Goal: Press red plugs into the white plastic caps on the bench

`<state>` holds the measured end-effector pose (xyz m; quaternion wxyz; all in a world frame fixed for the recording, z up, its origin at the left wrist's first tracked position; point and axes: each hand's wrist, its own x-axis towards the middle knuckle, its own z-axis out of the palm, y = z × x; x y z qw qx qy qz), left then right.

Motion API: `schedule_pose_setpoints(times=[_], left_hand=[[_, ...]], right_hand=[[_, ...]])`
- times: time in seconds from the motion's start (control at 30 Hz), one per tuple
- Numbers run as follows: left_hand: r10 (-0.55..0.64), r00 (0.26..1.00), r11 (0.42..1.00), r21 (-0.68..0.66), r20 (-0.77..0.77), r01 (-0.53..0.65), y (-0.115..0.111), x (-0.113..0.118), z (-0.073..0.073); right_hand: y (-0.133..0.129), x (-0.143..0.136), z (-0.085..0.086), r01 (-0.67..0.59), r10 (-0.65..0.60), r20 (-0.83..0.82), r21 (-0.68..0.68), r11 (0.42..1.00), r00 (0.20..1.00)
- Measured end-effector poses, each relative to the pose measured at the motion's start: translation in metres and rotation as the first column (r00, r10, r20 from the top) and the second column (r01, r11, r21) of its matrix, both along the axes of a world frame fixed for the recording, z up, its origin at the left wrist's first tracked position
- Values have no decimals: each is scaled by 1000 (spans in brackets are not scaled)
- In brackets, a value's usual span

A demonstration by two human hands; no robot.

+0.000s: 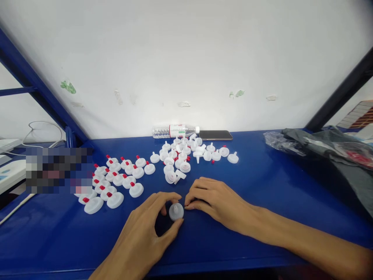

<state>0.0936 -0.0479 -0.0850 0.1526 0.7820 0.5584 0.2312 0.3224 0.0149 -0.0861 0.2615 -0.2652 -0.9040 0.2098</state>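
Observation:
My left hand is curved around a translucent white plastic nozzle cap, a round base with a short spout pointing up. Thumb and index finger touch its two sides. Just right of that cap, my right hand rests by the table top with its fingers pinched together. Whatever they hold, if anything, is hidden. Beyond the hands lies a loose heap of similar white caps, with small red pieces among them. To the left, several white caps stand in rough rows, each with a red tip on its spout.
A clear plastic bottle lies at the back of the blue table, with a dark phone beside it. Crumpled clear plastic and a grey bag are at right. A white cable runs along the left.

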Motion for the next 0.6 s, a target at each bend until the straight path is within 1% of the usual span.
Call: schedule_pose_setpoints(times=[0.1,0.17,0.23,0.3,0.4,0.6], left_hand=[[-37,999,999,6,-10,37,3,-1,-3],[-86,996,995,43,-15,87,4,-3,-6],[-119,992,989,82,-35,122,3,-5,-9],[-141,987,983,104,-72,148,3,-7,-11],[-168,978,978,102,-123,181,3,-7,-9],[-201,969,970,106,-145,217,4,-2,-3]], right_hand=[[-1,1,4,29,-35,-89,-69,997,995],[-3,1,9,46,-66,-175,-119,992,982],[-6,0,14,45,-78,-250,-136,990,965],[-9,-1,17,38,-72,-294,-120,992,953],[-13,-2,16,14,-40,-312,-84,996,949],[-16,-7,12,-18,9,-314,-27,999,949]])
